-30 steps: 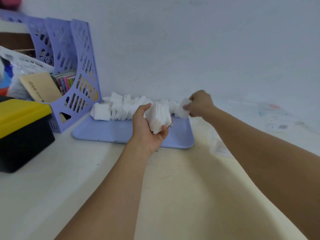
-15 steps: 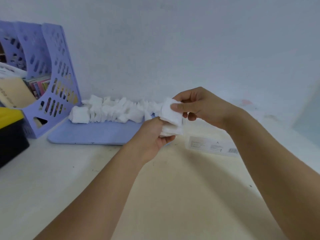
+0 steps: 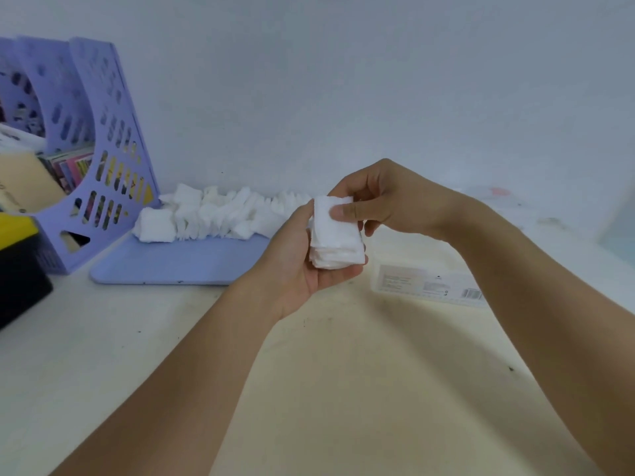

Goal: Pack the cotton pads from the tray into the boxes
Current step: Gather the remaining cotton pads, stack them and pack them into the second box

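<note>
The stack of cotton pads sits upright in the left hand, fingers cupped under and around it, held above the desk just right of the tray. The right hand pinches the top pad, thumb pressed flat on its face. The clear box lies on the desk right of the tray, below and just right of the stack, nearer the right hand. Plenty of loose pads are still lined up along the tray's back edge.
</note>
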A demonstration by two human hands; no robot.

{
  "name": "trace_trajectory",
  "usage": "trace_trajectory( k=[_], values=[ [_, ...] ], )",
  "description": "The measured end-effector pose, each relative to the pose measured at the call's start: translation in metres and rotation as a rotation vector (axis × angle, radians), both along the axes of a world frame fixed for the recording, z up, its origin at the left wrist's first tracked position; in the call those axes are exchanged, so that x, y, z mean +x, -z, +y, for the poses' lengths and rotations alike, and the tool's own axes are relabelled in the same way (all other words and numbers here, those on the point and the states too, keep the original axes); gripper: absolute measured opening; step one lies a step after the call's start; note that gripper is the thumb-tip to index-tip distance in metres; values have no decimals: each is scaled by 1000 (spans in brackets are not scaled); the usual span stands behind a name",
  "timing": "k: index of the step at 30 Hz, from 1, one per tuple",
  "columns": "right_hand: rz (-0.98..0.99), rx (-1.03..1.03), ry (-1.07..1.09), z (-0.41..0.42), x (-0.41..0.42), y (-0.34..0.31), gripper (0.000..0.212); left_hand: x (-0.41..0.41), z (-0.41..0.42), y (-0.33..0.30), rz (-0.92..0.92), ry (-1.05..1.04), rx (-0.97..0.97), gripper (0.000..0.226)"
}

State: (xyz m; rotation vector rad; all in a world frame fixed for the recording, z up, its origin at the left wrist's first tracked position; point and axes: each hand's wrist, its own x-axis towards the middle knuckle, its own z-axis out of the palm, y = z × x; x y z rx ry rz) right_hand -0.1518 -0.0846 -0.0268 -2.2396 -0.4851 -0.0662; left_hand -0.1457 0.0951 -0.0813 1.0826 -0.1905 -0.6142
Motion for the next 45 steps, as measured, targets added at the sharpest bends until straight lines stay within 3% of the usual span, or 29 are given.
trace_trajectory(
  k=[5,8,11,14,18,20,22,27,41,45],
  values=[
    [-258,-16,93,6,9,3,12,1,0,2,29,-54,-94,41],
    [-476,-128,129,13,11,8,13,3,1,3,52,-86,-130,41],
    [-555,-130,146,14,12,11,12,4,1,6,52,-116,-134,45],
    [-491,-97,141,13,9,9,5,5,0,8,70,-119,-126,49],
    [-253,326,85,7,4,-5,2,7,-2,10,115,-151,-139,58],
    [-85,431,51,2,2,-9,6,8,-1,10,118,-152,-144,60],
    [5,323,31,2,2,-6,14,8,-1,10,80,-139,-126,60],
    [-53,118,56,10,3,3,13,6,-3,11,25,-108,-79,60],
    [20,71,27,12,4,7,16,6,-4,11,9,-179,0,60],
    [40,-90,78,14,4,5,50,6,-4,10,-20,-174,7,58]
  ],
)
